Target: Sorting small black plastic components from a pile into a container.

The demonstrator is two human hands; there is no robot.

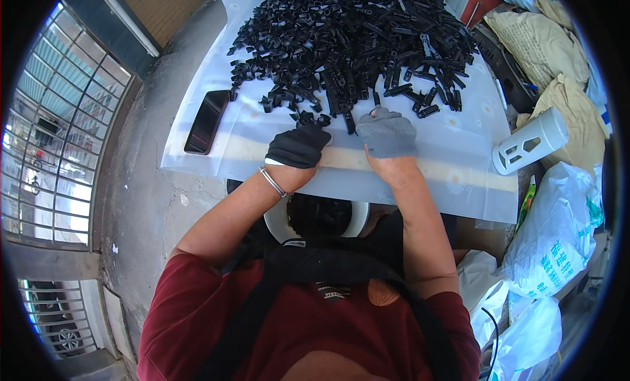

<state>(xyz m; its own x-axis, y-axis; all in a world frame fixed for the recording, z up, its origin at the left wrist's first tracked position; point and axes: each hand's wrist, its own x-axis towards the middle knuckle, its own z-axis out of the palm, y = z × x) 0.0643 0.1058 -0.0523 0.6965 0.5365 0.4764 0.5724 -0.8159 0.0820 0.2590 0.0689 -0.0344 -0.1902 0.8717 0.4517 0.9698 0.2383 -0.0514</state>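
A large heap of black plastic parts [348, 46] covers the far half of the table; some are small curved clips, others long narrow pieces. My left hand [298, 148], in a black glove, is curled at the near edge of the heap, just below a few small black clips [310, 119]. What its fingers hold is hidden. To its right, my right hand [387, 133] in a grey knitted glove is closed in a fist, and its contents cannot be made out. A long black piece [350, 123] lies on the sheet between the hands.
A phone [207, 122] lies at the table's left on the pale plastic sheet [262, 174]. Below the front edge, a white bucket [359, 222] holds dark parts. A grey-white plastic holder [530, 140] lies at the right edge, beside sacks and plastic bags [551, 230].
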